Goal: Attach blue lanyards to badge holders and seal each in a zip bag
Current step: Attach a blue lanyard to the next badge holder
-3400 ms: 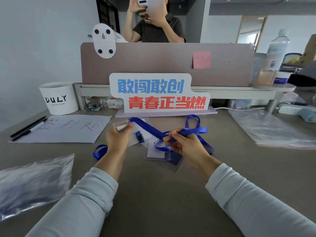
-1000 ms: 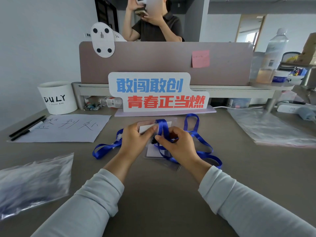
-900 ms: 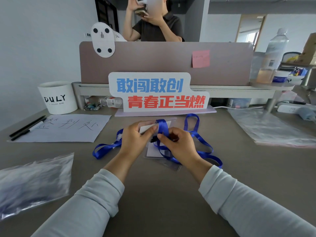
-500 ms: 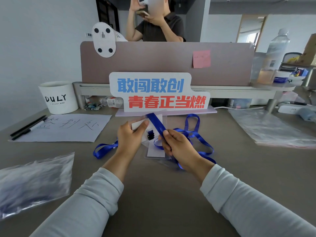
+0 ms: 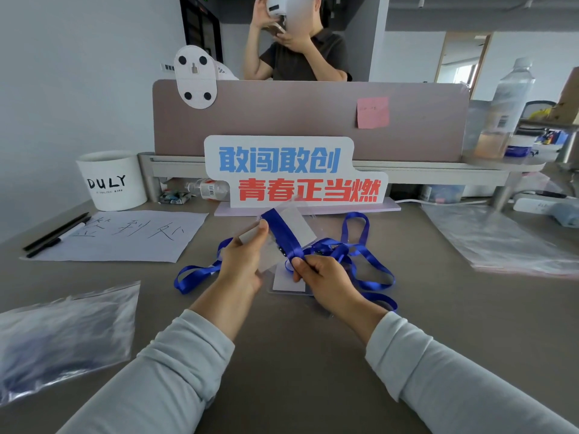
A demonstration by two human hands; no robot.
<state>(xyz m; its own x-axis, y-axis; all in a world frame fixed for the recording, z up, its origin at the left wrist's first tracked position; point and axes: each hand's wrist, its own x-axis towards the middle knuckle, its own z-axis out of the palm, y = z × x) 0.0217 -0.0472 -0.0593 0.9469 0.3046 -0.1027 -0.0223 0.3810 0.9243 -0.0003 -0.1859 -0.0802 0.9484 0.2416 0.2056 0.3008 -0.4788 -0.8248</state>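
**Q:** Grey table [image 5: 282,355], centre field: where is the workpiece?

**A:** Clear plastic badge holder with white insert [image 5: 302,227] is raised off the table and tilted, in front of the red-and-blue lettered sign [image 5: 294,173]. Left hand [image 5: 242,261] pinches its left edge between thumb and fingers.

**Q:** And the strap?

**A:** Blue ribbon lanyard [image 5: 282,231] crosses the holder's face diagonally, upper left to lower right. Right hand [image 5: 326,277] pinches it just below the small black clip [image 5: 282,249]. Slack loops lie on the table to the right.

**Q:** Governing relation for the next move?

**A:** Holder sits up and left of the right fingers, just beside them; strap axis runs from them toward its top edge. Right hand is nearer the clip. Clip engagement cannot be determined.

**Q:** Surroundings?

**A:** Second flat badge holder [image 5: 286,281] beneath the hands; filled zip bag [image 5: 62,333] left; stack of empty clear bags [image 5: 495,239] right.
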